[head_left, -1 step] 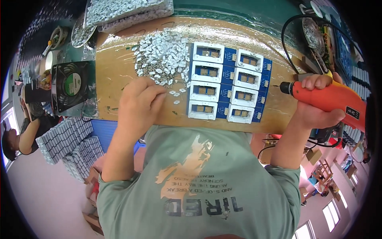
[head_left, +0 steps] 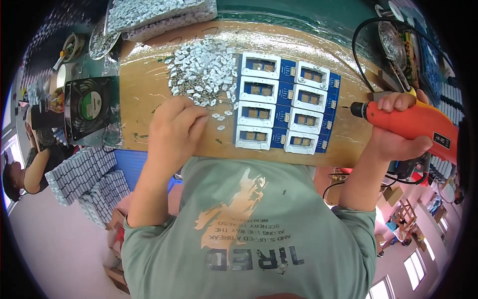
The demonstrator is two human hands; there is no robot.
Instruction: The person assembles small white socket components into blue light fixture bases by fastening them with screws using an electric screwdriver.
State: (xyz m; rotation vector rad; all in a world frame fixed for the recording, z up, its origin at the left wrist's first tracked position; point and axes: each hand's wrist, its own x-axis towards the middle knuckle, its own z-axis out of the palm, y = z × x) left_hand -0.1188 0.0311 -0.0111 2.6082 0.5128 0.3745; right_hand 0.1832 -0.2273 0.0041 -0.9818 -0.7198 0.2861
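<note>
One wooden bench top (head_left: 144,74) spreads out in front of the person, who wears a green T-shirt (head_left: 294,209) with a faded print on the chest. Toward its far left side I see a clear tub (head_left: 172,29) heaped with little white parts. Flat on the wood, right of centre, lies a blue board (head_left: 285,102) carrying eight white frames (head_left: 259,101) in two columns of four. A black fan (head_left: 82,119) with a green hub stands at the bench's left end. Off to the right is an orange-red power screwdriver (head_left: 423,124), tilted sideways, its nose pointing left at the board. Just left of the board sits a loose pile (head_left: 204,65) of small white and metal-coloured pieces. The right hand (head_left: 398,134) is wrapped around the screwdriver's body, thumb along the near side. The left hand (head_left: 177,124) hangs by the pile's near edge, fingers curled and drawn together; from here I cannot tell whether anything is pinched in them. A few loose white pieces (head_left: 220,128) lie on the wood between that hand and the frames. Thinnest is the screwdriver's bit (head_left: 344,107), showing just beside the board's right edge.
</note>
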